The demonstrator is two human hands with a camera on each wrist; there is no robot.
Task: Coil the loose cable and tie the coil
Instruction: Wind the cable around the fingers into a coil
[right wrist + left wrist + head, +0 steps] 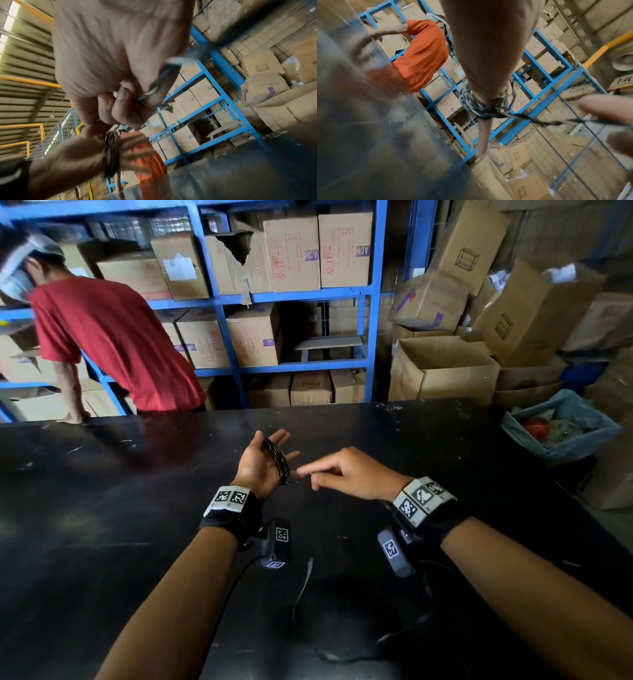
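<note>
A dark braided cable is wound into a coil (276,460) around my left hand (255,463), which is held palm up over the black table (120,508) with its fingers straight. In the left wrist view the coil (481,109) circles the hand, and a free strand (539,120) runs right to my right hand's fingers (604,106). My right hand (342,474) hovers just right of the coil. The right wrist view shows its curled fingers (120,105) pinching the cable strand (154,89), with the coil (111,152) on the left hand below.
A person in a red shirt (113,344) leans at the table's far left edge. Blue shelving (373,302) full of cardboard boxes stands behind. Open boxes (442,371) and a blue-lined bin (561,426) sit at right. A thin grey strip (305,580) lies between my forearms.
</note>
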